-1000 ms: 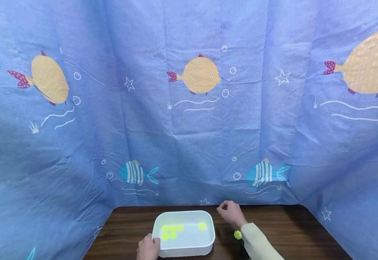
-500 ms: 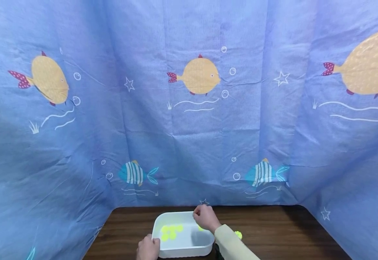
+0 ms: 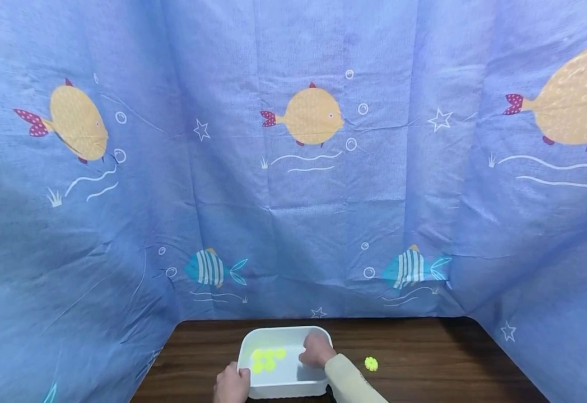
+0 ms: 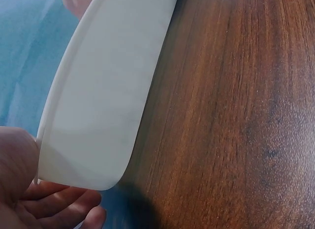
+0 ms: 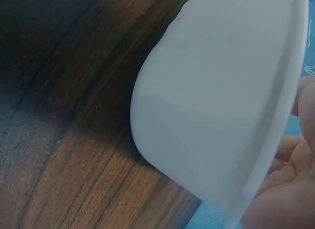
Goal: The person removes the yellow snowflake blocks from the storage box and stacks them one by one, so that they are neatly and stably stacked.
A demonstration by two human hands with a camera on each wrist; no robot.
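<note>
- Sitting on the dark wooden table (image 3: pixel 424 347), near its front edge: a white tub (image 3: pixel 285 386), rectangular with rounded corners, smooth matte walls and a thin outward lip.
- Clustered inside the tub toward its left end: several flat yellow-green discs (image 3: pixel 267 359).
- Gripping the tub's near-left corner: left hand (image 3: pixel 232 385), thumb up at the rim, fingers tucked under the corner in the left wrist view.
- Dipping inside the tub at its right end: right hand (image 3: pixel 316 352), fingers curled downward; cannot tell whether anything is pinched beneath them.
- Lying alone on the wood, just right of the tub: one more yellow disc (image 3: pixel 371 364) with a scalloped edge.
- Hanging behind the tub on three sides: blue cloth (image 3: pixel 293 196) printed with fish, stars and bubbles.
- Seen from the head camera only: discs, both hands, whole scene.
- Seen from the left wrist only: the tub's outer wall (image 4: pixel 103 106) close up, fingers (image 4: pixel 59 209) below its corner.
- Seen from the right wrist only: the opposite rounded corner (image 5: pixel 216 111) against the wood grain, fingertips (image 5: pixel 280 189) showing past the rim.
</note>
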